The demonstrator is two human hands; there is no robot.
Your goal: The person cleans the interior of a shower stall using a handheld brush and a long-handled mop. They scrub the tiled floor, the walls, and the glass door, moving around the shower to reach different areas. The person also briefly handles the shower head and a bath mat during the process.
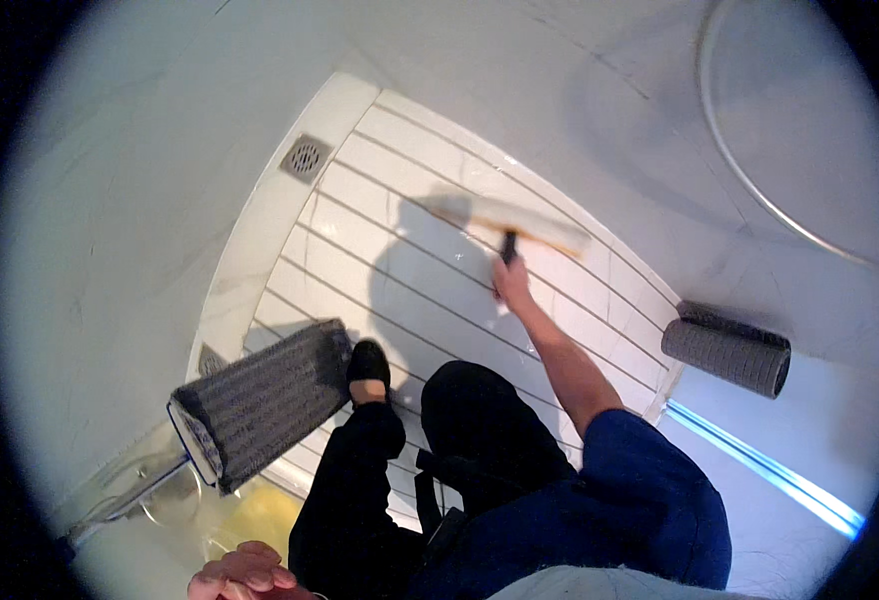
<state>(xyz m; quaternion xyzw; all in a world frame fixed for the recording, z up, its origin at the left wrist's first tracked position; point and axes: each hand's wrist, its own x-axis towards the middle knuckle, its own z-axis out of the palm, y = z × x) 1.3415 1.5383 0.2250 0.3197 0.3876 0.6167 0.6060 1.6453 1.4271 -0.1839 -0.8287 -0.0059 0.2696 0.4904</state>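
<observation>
Right hand point(512, 284) outstretched, grip closed round squeegee handle point(510, 246), left hand point(244, 574) curled, grip unclear

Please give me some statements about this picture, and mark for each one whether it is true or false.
1. The right hand holds a squeegee by its black handle. True.
2. The left hand grips the flat mop. False: it is apart from the mop, near the lower edge.
3. A dark grey roll is on the person's right. True.
4. The squeegee covers the upper drain. False: the drain is uncovered, left of the squeegee.
5. The visible shoe is white. False: it is black.
</observation>
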